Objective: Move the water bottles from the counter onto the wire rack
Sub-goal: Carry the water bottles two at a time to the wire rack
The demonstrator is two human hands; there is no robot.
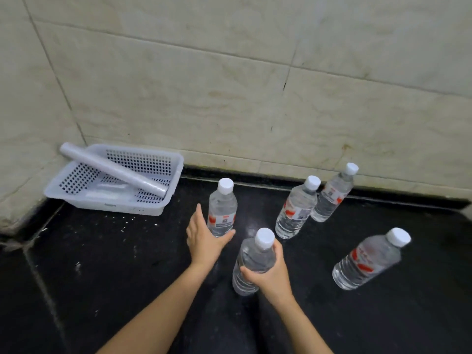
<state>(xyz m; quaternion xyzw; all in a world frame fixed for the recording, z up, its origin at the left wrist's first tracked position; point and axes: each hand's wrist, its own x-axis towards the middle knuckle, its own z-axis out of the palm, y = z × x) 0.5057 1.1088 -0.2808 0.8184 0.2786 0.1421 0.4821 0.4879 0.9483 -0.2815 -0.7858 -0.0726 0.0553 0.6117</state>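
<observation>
Right fingers [278,251] around upright, cap-up near bottle [252,261]; left fingers [222,237] open beside leftmost bottle [222,209].

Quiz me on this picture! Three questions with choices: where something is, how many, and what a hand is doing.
1. Where is the white basket? A) in the wall corner B) between the bottles C) in a hand
2. How many water bottles are there? A) three B) five C) seven
3. What is the right hand doing? A) lying flat B) gripping a bottle C) pointing upward
Answers: 1 A, it sits where two tiled walls meet; 2 B, five white caps show; 3 B, its fingers wrap the nearest bottle.
</observation>
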